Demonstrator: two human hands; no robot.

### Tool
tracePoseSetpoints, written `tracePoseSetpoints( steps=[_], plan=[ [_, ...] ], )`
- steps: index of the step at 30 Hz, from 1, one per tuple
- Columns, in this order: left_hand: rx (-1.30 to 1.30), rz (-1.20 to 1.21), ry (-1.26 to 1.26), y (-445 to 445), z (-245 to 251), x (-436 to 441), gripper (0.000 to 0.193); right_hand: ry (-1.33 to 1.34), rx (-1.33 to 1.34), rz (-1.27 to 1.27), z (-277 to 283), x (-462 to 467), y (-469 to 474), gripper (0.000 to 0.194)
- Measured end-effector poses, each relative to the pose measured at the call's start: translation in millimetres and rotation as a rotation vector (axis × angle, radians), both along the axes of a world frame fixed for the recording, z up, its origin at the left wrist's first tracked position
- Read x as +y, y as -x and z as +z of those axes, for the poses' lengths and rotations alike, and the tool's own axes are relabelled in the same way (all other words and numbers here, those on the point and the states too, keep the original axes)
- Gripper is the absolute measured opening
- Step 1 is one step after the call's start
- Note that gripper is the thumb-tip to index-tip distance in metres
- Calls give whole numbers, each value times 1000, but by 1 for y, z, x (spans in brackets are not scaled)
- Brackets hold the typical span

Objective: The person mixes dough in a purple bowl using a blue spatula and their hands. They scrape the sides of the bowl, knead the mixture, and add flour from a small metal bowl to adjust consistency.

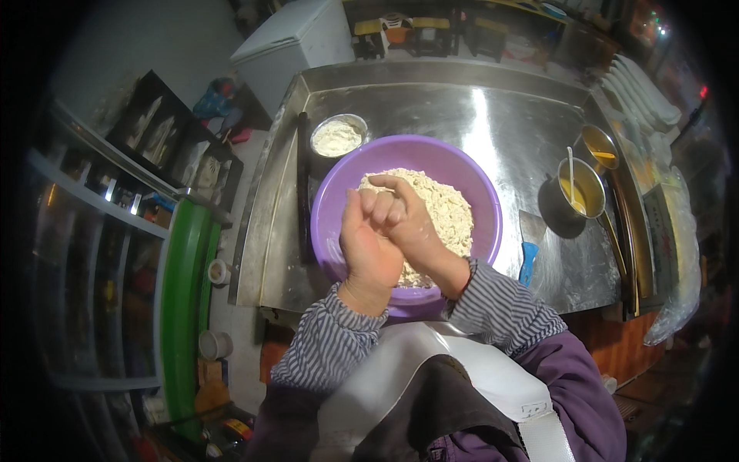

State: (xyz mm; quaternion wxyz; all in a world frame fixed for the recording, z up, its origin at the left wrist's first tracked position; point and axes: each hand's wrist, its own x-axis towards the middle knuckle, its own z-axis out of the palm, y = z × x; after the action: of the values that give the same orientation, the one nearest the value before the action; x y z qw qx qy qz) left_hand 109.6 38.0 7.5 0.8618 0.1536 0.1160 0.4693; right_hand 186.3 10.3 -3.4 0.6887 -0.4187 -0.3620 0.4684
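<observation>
My left hand (pixel 372 254) and my right hand (pixel 420 228) are pressed together above a purple plastic bowl (pixel 485 190). The left palm faces up with its thumb raised. Against it, the fingers of my right hand are curled, except the index finger, which is bent forward on its own. Whatever may lie between the hands is hidden. Crumbly, pale floury dough (pixel 453 213) fills much of the bowl below, partly covered by my hands. Some flour clings to the right hand.
The bowl stands on a stainless steel worktop (pixel 415 107) with raised edges. Behind it on the left is a metal bowl of flour (pixel 338 137); a dark rod (pixel 303 190) lies alongside. Rightward are a blue-handled scraper (pixel 527 260) and a saucepan of yellow liquid (pixel 583 190) holding a spoon.
</observation>
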Motion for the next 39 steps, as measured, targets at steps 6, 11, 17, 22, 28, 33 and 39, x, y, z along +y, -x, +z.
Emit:
tracePoseSetpoints(
  steps=[6, 11, 17, 22, 28, 33, 39],
  plan=[
    [-141, -139, -78, 10, 11, -4, 54, -123, 254, -40, 13, -22, 23, 58],
    [-256, -165, -110, 11, 6, 15, 48, -79, 625, 297, 12, -19, 11, 51],
    [411, 199, -85, 4, -23, 16, 30, -131, 766, -55, 1, 0, -24, 58],
    [594, -31, -222, -10, -45, -28, 38, -494, -260, -183, 0, 4, -7, 56],
    [188, -121, 25, -5, -25, -27, 47, -565, 305, 15, 18, -5, 13, 59],
    [-53, -210, 45, -9, -47, 2, 46, -341, 148, 80, -1, 9, 5, 49],
    [-64, -346, 171, 34, -31, 21, 56, -342, -1323, 144, -23, 40, -53, 47]
  ],
)
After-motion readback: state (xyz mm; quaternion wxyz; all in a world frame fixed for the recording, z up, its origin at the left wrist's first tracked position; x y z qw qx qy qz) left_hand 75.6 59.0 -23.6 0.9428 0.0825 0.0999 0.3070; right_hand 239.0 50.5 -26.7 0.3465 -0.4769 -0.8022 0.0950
